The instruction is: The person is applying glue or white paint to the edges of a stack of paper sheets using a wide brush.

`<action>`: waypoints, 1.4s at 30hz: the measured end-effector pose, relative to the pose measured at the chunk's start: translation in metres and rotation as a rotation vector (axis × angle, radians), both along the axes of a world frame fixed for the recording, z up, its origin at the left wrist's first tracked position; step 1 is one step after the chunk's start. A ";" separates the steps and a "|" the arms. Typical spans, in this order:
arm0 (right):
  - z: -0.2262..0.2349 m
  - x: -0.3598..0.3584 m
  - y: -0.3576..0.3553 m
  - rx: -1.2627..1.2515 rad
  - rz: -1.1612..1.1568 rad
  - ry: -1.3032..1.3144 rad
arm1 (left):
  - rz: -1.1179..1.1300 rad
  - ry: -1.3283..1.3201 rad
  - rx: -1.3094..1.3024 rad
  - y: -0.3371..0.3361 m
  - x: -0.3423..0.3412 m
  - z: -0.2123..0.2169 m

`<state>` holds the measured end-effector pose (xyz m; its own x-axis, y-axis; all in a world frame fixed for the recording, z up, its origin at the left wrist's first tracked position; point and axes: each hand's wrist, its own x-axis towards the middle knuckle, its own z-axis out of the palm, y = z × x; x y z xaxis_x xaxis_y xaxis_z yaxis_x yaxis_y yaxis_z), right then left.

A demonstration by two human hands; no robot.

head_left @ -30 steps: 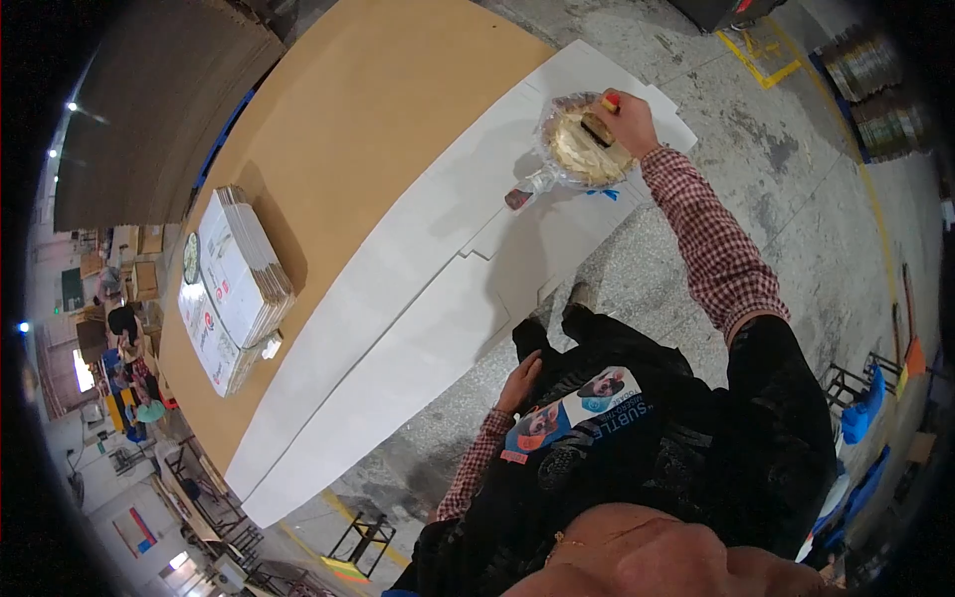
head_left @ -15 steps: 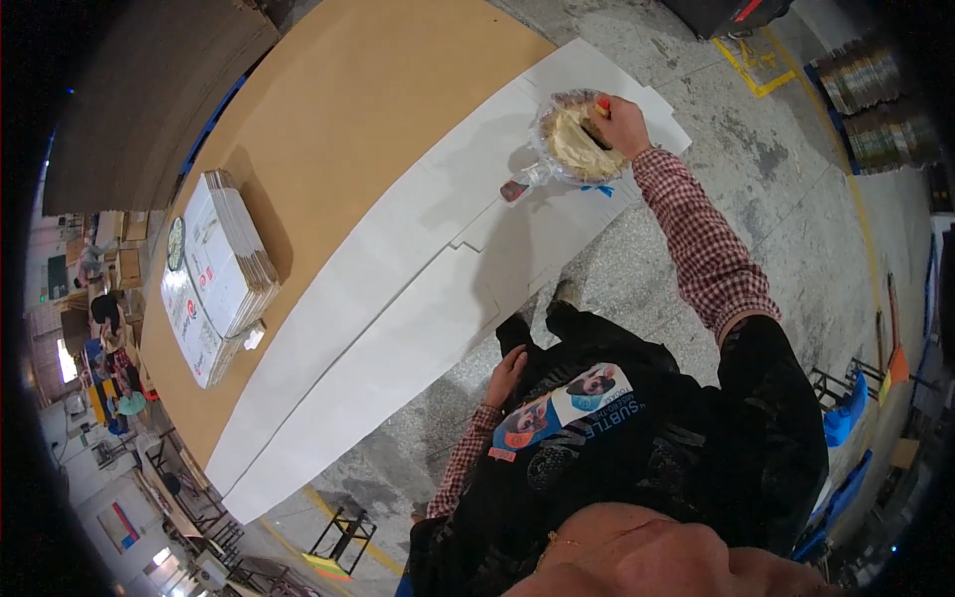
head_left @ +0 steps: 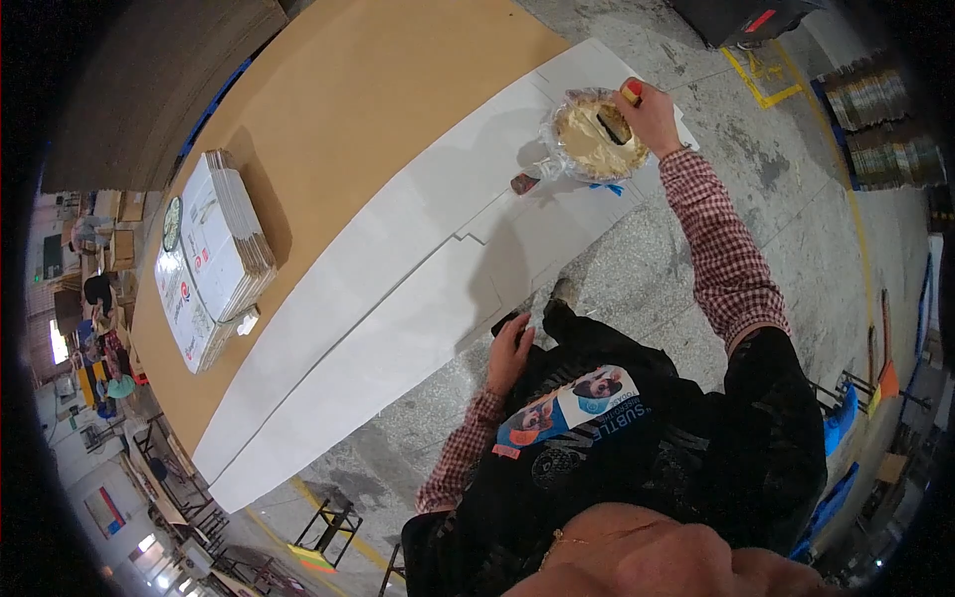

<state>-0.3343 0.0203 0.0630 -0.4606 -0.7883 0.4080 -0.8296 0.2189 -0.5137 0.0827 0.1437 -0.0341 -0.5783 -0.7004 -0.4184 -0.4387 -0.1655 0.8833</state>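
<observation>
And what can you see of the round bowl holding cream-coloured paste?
This round bowl sits upright on the flat white sheet, near its far end. Crinkled clear plastic film surrounds the rim, obscuring its material; cream-coloured paste is smeared inside. The right hand holds a red-and-yellow-handled wide brush over it; contact is unclear.

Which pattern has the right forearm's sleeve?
The sleeve is checked dark red and white; head view.

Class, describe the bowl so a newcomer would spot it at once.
Find the white cardboard bordering the brown sheet. Toward the cardboard's far right end, under the right hand, sits a round bowl fringed with clear plastic. Its cream paste sets it apart from the bundled cartons.
</observation>
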 end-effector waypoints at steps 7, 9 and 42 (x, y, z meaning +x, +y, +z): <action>0.021 0.006 -0.007 0.004 -0.044 -0.174 | -0.344 0.028 -0.767 -0.044 -0.078 -0.007; 0.021 0.002 -0.005 -0.041 -0.026 -0.270 | -0.432 -0.057 -0.793 -0.057 -0.102 -0.013; 0.025 0.019 0.161 -0.714 -0.311 -0.918 | -0.831 -0.679 -1.313 -0.083 -0.196 -0.045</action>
